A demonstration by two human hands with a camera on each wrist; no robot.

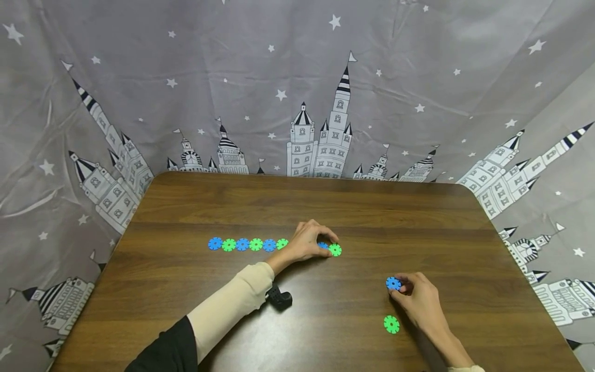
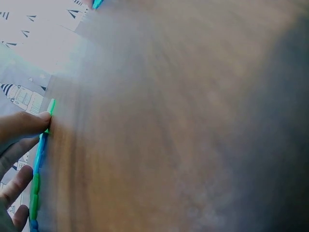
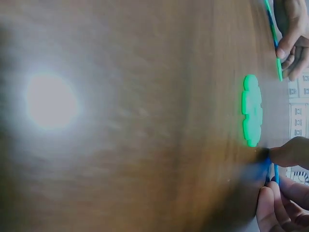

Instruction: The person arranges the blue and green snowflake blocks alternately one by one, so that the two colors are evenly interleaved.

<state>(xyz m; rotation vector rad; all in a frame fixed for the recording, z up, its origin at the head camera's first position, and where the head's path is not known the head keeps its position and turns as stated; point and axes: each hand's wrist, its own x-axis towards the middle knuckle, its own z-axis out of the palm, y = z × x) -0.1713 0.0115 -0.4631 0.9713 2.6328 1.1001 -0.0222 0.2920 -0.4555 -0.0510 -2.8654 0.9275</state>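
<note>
A row of notched plastic discs, alternately blue and green, runs across the table, with one blue disc [image 1: 215, 243] at its left end. Over the row's right part is my left hand [image 1: 307, 244], hiding some of the discs. Its thumb and index finger pinch the edges of the green disc [image 1: 335, 250] at the right end, beside a partly covered blue one. Farther right and nearer, my right hand [image 1: 423, 299] pinches another blue disc [image 1: 393, 283] between thumb and fingers. A loose green disc [image 1: 391, 324] lies flat just in front of that hand.
The brown wooden table [image 1: 186, 310] has rounded far corners. A grey curtain [image 1: 260, 67] printed with castles and stars hangs behind it and at both sides. A black wrist device [image 1: 279, 298] sits by the left cuff.
</note>
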